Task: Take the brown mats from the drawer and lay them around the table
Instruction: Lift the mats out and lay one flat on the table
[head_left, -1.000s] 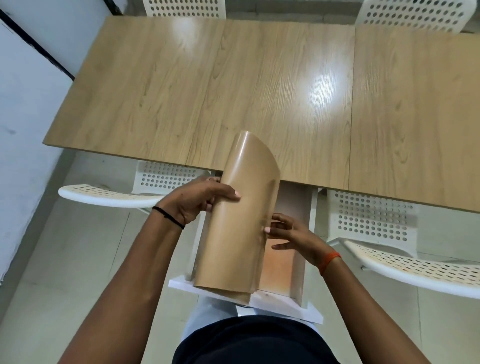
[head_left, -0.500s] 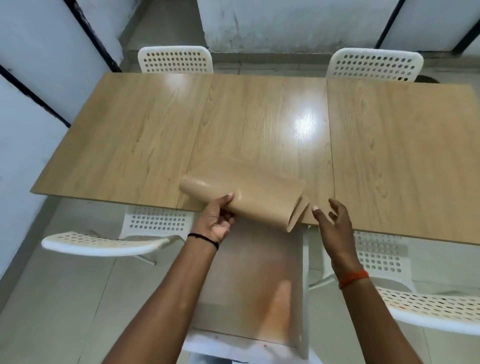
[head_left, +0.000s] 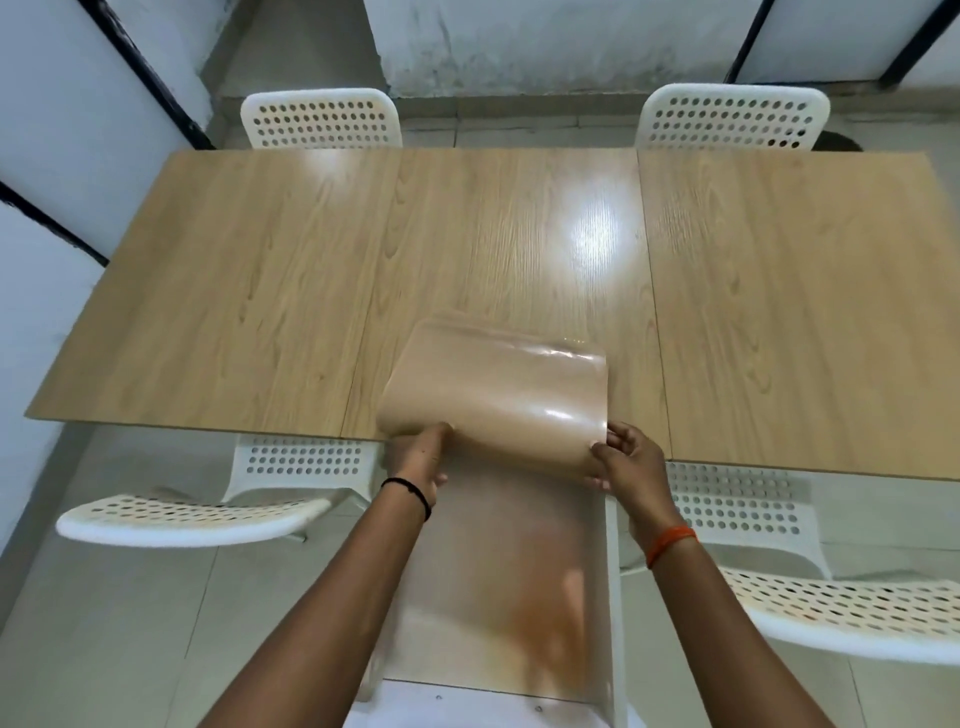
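A stack of glossy brown mats (head_left: 498, 395) bulges upward over the near edge of the wooden table (head_left: 260, 291), its far edge lying on the tabletop. My left hand (head_left: 418, 460) grips the stack's near left corner. My right hand (head_left: 626, 460) pinches the near right corner. Below them the white drawer (head_left: 613, 597) is pulled out from under the table, with a brown surface showing on its floor.
White perforated chairs stand around the table: two at the far side (head_left: 322, 122) (head_left: 732, 117), one at the near left (head_left: 208, 514) and one at the near right (head_left: 831, 613). White walls with black frames close in at the left and back.
The mats came up out of the drawer and onto the table's near edge. My right hand, free half a second ago, now holds the right corner. The view tilted up.
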